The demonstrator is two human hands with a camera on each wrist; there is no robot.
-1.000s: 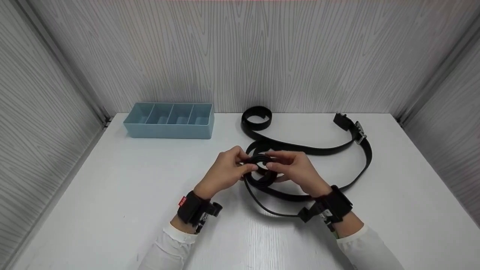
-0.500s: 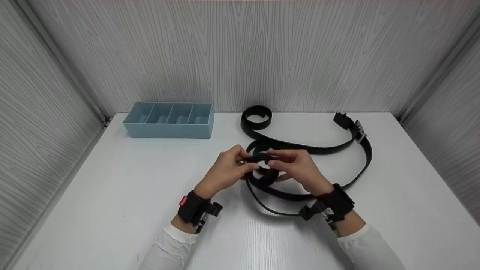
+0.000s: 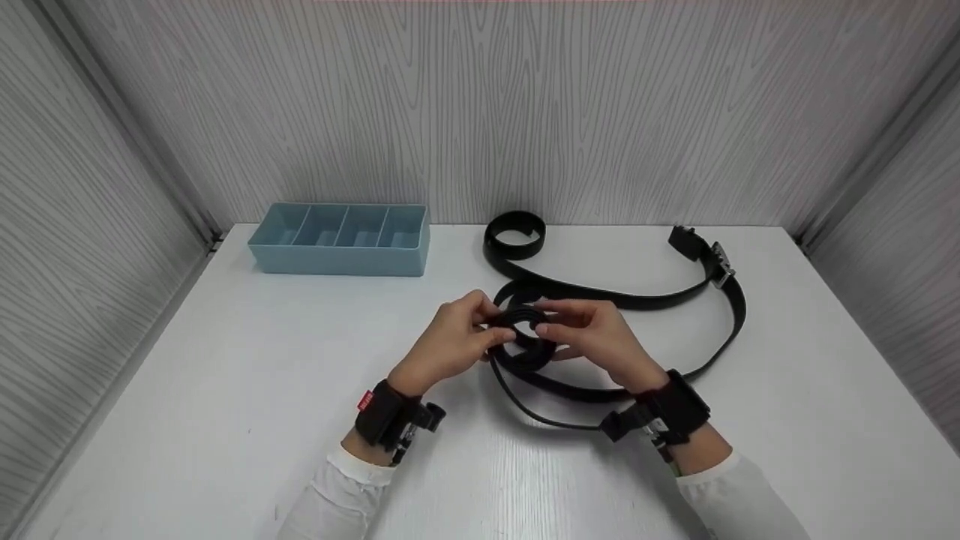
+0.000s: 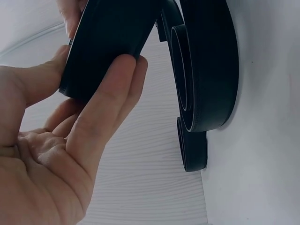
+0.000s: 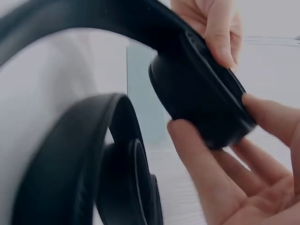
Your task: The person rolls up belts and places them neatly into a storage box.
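In the head view, a wound black strap [image 3: 517, 315] is held over the white table [image 3: 315, 390] between the left hand [image 3: 454, 337] and the right hand [image 3: 600, 337]; it is pinched from either side by thumbs and curled fingers. Its free tail [image 3: 559, 426] is curved round towards the right wrist, and would best be fed in without a twist. A blue tray [image 3: 341, 261] is placed well apart, to the left.

In the left wrist view, the strap's edges are gripped by the left thumb and fingers. The turns should be pressed level here, so that none slides out sideways.

In the right wrist view, the roll is pinched by the right hand, its far edge touched by the left. Light, steady tension on the tail is advised, lest the turns spring loose.
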